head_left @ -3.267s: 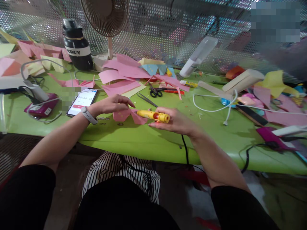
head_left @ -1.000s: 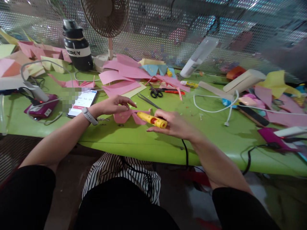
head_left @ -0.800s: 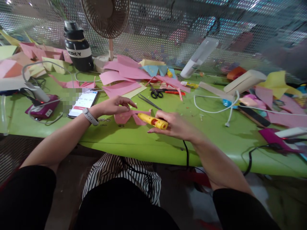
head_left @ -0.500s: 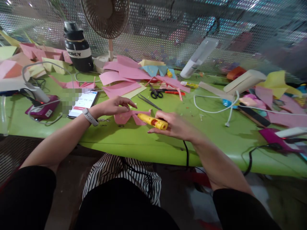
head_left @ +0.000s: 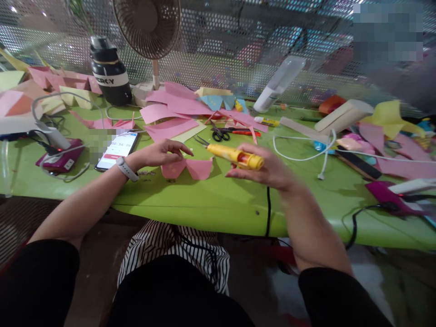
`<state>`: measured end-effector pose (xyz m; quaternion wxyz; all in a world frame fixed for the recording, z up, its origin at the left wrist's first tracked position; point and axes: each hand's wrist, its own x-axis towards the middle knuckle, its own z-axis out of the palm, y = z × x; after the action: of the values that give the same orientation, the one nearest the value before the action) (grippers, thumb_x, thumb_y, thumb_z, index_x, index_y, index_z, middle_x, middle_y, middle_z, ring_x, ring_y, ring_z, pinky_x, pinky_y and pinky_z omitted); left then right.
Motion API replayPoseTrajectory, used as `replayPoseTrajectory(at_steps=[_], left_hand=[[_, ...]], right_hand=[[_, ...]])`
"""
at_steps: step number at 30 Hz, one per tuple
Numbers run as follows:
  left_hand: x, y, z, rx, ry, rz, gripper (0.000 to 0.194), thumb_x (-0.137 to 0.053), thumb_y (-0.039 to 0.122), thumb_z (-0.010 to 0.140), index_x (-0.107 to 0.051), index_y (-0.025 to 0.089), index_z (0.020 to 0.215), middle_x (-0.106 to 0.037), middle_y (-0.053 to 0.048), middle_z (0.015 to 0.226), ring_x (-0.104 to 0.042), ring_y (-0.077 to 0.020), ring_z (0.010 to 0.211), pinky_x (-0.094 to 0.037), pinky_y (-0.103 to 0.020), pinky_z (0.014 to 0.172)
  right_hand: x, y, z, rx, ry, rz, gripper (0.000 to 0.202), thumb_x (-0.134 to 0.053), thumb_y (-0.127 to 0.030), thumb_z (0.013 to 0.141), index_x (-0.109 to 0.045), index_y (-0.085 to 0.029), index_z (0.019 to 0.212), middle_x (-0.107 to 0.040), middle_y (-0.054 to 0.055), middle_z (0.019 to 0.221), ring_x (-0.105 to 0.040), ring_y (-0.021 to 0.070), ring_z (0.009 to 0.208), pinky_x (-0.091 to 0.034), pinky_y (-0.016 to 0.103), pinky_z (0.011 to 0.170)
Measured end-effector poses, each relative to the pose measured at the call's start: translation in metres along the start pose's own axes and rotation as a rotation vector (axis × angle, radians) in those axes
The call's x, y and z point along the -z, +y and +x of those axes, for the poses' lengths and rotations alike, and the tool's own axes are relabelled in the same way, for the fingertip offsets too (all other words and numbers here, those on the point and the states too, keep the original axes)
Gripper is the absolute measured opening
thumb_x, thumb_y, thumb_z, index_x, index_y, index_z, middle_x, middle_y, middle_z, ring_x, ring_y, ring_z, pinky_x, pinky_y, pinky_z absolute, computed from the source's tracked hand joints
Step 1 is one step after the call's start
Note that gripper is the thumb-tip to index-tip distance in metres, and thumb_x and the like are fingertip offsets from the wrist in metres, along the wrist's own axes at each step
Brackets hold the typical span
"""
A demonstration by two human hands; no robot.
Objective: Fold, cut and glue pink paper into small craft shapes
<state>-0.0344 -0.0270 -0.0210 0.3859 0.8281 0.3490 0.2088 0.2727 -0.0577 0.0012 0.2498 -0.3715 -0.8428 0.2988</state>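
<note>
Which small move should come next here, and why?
Perhaps lay the yellow glue gun on the green table: the right hand holds it with its tip appearing beyond the far edge of the pink paper, and only the left hand is at that paper. A freed hand could help steady it.

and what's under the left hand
Part of the pink paper shows below the left hand, above the green table. Whatever lies directly beneath is covered.
</note>
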Motion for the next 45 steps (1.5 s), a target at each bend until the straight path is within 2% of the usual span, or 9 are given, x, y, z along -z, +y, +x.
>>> replayPoseTrajectory(at_steps=[7,11,17,20,24,33,39,42,45], left_hand=[[0.003,0.005,-0.002,0.028,-0.035,0.026,0.037,-0.057,0.028,0.087,-0.066,0.011,0.119,-0.071,-0.012,0.108,-0.064,-0.0182,0.09,-0.05,-0.028,0.076],[0.005,0.007,-0.004,-0.005,-0.056,0.082,0.038,-0.062,0.031,0.085,-0.067,0.012,0.117,-0.072,-0.012,0.107,-0.065,-0.0193,0.091,-0.05,-0.029,0.078],[0.006,0.006,-0.004,-0.007,-0.056,0.124,0.036,-0.063,0.033,0.085,-0.068,0.013,0.115,-0.072,-0.011,0.103,-0.066,-0.019,0.09,-0.05,-0.028,0.077],[0.006,0.003,-0.003,-0.017,-0.066,0.117,0.035,-0.062,0.032,0.086,-0.068,0.014,0.115,-0.073,-0.01,0.102,-0.067,-0.0183,0.088,-0.051,-0.029,0.077],[0.006,0.003,-0.004,-0.019,-0.073,0.113,0.033,-0.062,0.032,0.087,-0.068,0.015,0.114,-0.073,-0.01,0.106,-0.066,-0.0189,0.092,-0.051,-0.029,0.08],[0.007,0.004,-0.01,-0.014,-0.062,0.153,0.033,-0.062,0.029,0.085,-0.068,0.017,0.115,-0.072,-0.011,0.111,-0.067,-0.0202,0.095,-0.053,-0.03,0.079],[0.004,0.0,-0.01,-0.034,-0.057,0.15,0.033,-0.062,0.029,0.086,-0.067,0.015,0.115,-0.071,-0.012,0.112,-0.068,-0.0208,0.097,-0.055,-0.03,0.08],[0.004,-0.001,-0.01,-0.04,-0.042,0.169,0.033,-0.062,0.031,0.087,-0.068,0.015,0.115,-0.072,-0.012,0.11,-0.068,-0.0209,0.095,-0.055,-0.029,0.077],[0.003,-0.002,-0.011,-0.054,-0.034,0.18,0.033,-0.062,0.032,0.087,-0.068,0.015,0.115,-0.072,-0.012,0.11,-0.068,-0.0208,0.095,-0.056,-0.029,0.077]], right_hand=[[0.026,0.064,0.015,-0.466,0.285,-0.427,0.047,-0.077,-0.058,0.063,-0.058,-0.021,0.085,-0.062,0.004,0.077,-0.055,0.0205,0.066,-0.037,0.032,0.057],[0.029,0.089,0.021,-0.629,0.177,-0.605,0.048,-0.074,-0.055,0.068,-0.064,-0.02,0.097,-0.068,0.01,0.091,-0.06,0.0259,0.075,-0.039,0.034,0.059],[0.027,0.073,0.019,-0.446,0.152,-0.727,0.04,-0.072,-0.042,0.074,-0.067,-0.018,0.105,-0.066,0.014,0.114,-0.062,0.0312,0.098,-0.046,0.039,0.076],[0.013,0.052,0.038,-0.233,0.191,-0.652,0.028,-0.061,-0.04,0.086,-0.066,-0.02,0.104,-0.067,0.011,0.112,-0.063,0.0273,0.099,-0.046,0.038,0.081],[-0.017,0.038,0.079,-0.243,0.012,-0.633,0.031,-0.067,-0.043,0.084,-0.065,-0.017,0.101,-0.066,0.015,0.111,-0.06,0.0314,0.104,-0.046,0.042,0.084],[-0.033,0.055,0.098,-0.33,0.085,-0.347,0.006,-0.051,-0.022,0.095,-0.053,-0.018,0.09,-0.067,0.011,0.096,-0.066,0.0212,0.087,-0.052,0.039,0.08],[-0.014,0.051,0.085,-0.41,0.124,0.655,0.006,-0.046,-0.02,0.094,-0.051,-0.019,0.091,-0.061,0.0,0.072,-0.054,0.0085,0.051,-0.044,0.021,0.046],[-0.015,0.047,0.083,-0.445,0.055,0.801,0.016,-0.044,-0.026,0.097,-0.055,-0.017,0.088,-0.049,-0.005,0.057,-0.036,0.0059,0.04,-0.027,0.017,0.035],[-0.018,0.041,0.083,-0.46,0.01,0.9,0.023,-0.046,-0.031,0.098,-0.052,-0.018,0.081,-0.042,-0.007,0.051,-0.033,0.0058,0.04,-0.029,0.016,0.038]])
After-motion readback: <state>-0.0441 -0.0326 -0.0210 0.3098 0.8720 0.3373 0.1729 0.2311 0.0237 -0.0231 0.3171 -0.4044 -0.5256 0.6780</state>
